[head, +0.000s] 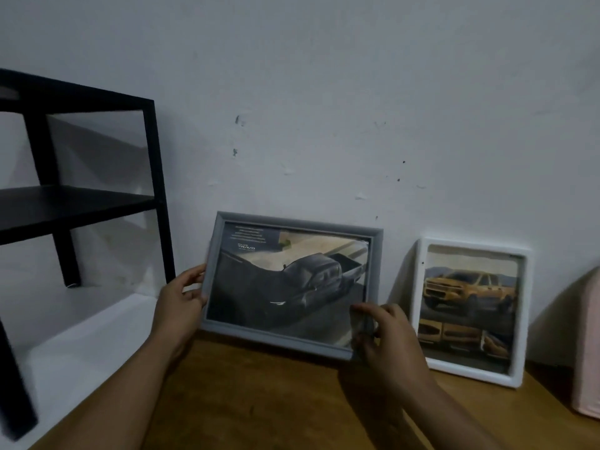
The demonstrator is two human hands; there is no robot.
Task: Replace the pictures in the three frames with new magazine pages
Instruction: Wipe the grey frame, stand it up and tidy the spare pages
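Now | both hands (181,303) (383,332) clasp rectangular grey frame (292,222) | glossy truck page (285,287)

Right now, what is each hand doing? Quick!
Left hand: closed on the left edge of the grey frame.
Right hand: fingers closed on the same frame's lower right corner.
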